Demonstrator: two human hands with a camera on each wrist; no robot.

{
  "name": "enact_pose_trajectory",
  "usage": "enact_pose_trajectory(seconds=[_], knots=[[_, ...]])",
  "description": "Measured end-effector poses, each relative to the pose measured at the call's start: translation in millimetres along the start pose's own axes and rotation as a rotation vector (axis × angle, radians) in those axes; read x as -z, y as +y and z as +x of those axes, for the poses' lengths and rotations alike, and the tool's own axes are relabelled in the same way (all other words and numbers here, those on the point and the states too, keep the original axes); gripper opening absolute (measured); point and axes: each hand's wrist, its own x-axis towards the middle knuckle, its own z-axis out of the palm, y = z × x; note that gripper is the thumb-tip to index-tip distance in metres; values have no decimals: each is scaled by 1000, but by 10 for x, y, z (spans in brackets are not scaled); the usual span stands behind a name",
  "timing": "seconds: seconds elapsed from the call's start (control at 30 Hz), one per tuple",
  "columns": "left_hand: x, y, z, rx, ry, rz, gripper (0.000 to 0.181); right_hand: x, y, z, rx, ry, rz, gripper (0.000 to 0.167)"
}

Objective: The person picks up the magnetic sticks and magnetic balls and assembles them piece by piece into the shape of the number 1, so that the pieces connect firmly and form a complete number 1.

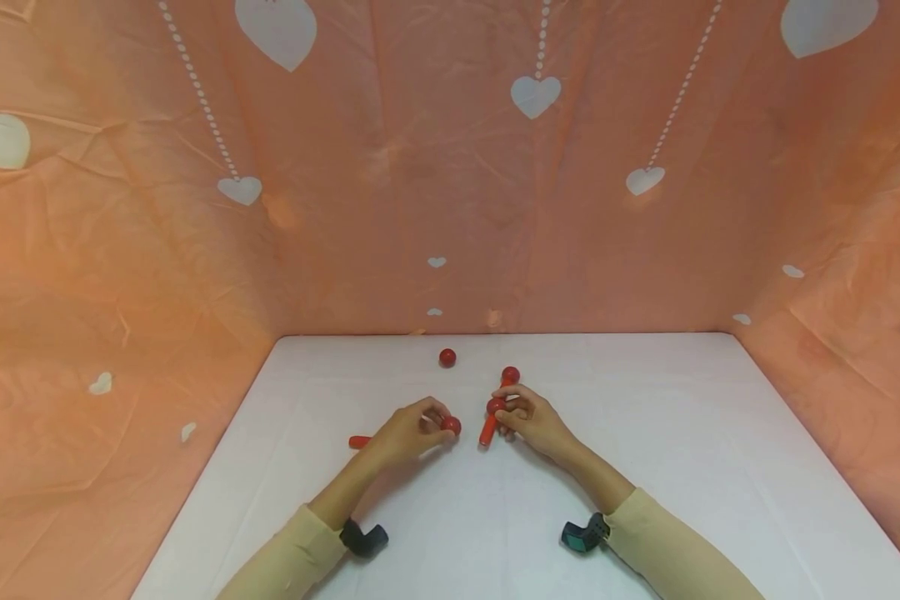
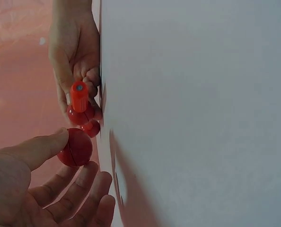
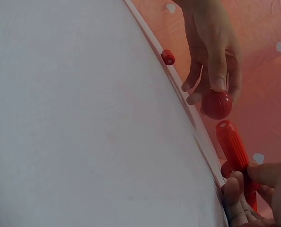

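Observation:
My left hand (image 1: 408, 432) pinches a glossy red ball (image 2: 78, 147) between thumb and fingers. My right hand (image 1: 540, 427) grips another red ball (image 1: 496, 407), from which a ridged red rod (image 3: 232, 144) sticks out with a small hole in its end. Beyond the gripped ball, in line with it in the head view, is more red rod and a further red ball (image 1: 510, 375); the fingers partly cover this stretch. In the right wrist view the rod's free end is close to the left hand's ball; the head view shows a gap between them.
A loose red ball (image 1: 447, 358) lies near the back edge of the white table (image 1: 682, 433). Another red rod (image 1: 360, 442) lies on the left, partly hidden by the left wrist. An orange cloth (image 1: 390, 192) with pale hearts hangs behind and at both sides.

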Motion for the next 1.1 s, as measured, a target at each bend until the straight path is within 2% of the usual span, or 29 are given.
enact_pose_trajectory(seconds=[0.3, 0.47, 0.7, 0.97, 1.1], knots=[[-47, 23, -49, 0, -68, 2, 29, -3, 14, 11, 5, -4, 14, 38], [-70, 21, -60, 3, -83, -4, 29, 0, 20, 15, 1, -3, 12, 38], [-101, 27, -67, -33, -106, 15, 28, 7, 38, 21, 1, -1, 11, 38], [-130, 70, -80, -49, -131, 27, 29, 12, 51, 26, 43, -7, 24, 37], [-147, 82, -84, -48, -138, 32, 28, 12, 52, 22, 37, -5, 28, 38]])
